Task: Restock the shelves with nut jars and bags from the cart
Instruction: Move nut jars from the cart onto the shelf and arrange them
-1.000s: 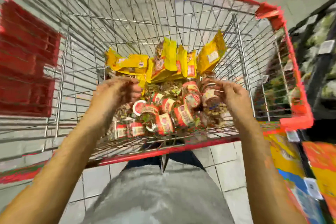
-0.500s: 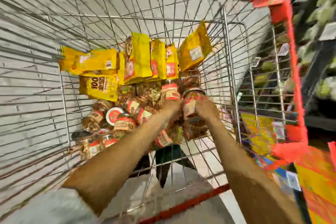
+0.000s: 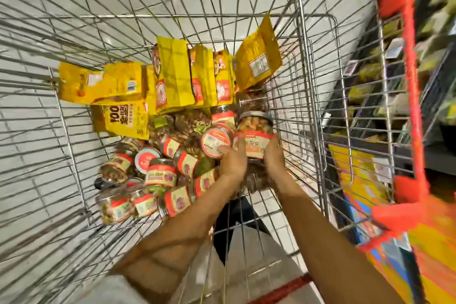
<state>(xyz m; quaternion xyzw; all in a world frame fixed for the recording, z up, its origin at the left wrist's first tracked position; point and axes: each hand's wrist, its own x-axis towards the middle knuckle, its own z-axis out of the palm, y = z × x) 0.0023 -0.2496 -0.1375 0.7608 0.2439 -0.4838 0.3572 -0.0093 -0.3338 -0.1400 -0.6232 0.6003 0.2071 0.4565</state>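
The person reaches both arms down into the wire cart (image 3: 311, 96). The left hand (image 3: 233, 159) and the right hand (image 3: 273, 155) hold one nut jar (image 3: 255, 134) between them. The jar sits just above the hands, near the right wall of the cart. Its silver lid points away from the person. The left thumb lies on the red label and the right fingers curl round the other side. The picture is a bit blurry there.

More jars (image 3: 160, 176) lie in a heap to the left of the hands, on the cart floor. Yellow bags (image 3: 175, 76) stand behind the heap, at the far end. The shelves (image 3: 440, 32) are on the right, outside the cart.
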